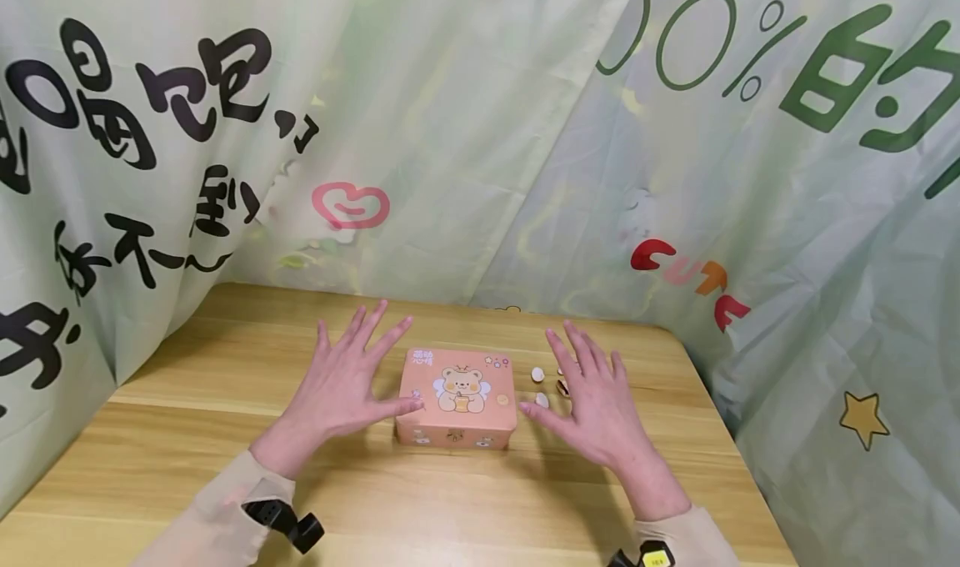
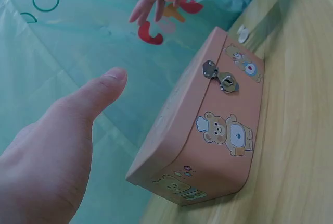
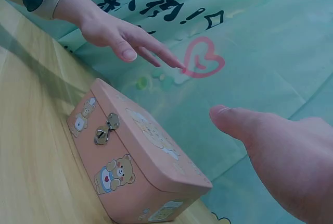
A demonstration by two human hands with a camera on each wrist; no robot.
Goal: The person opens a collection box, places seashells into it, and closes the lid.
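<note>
A pink box [image 1: 480, 417] with a bear printed on its lid sits on the wooden table, its lid down. The metal clasp [image 2: 227, 82] on its front shows in both wrist views. Beside the box on the left, my left hand [image 1: 337, 392] is raised with fingers spread, its thumb overlapping the lid's edge in the head view. My right hand [image 1: 596, 408] hovers to the right of the box, fingers also spread and holding nothing. Small white pieces [image 1: 537, 374] lie between the box and the right hand, some partly hidden behind its fingers.
The wooden table [image 1: 225, 417] extends around the box. A printed curtain [image 1: 442, 133] hangs behind it and along both sides. Black wrist devices [image 1: 285, 524] are strapped over the sleeves.
</note>
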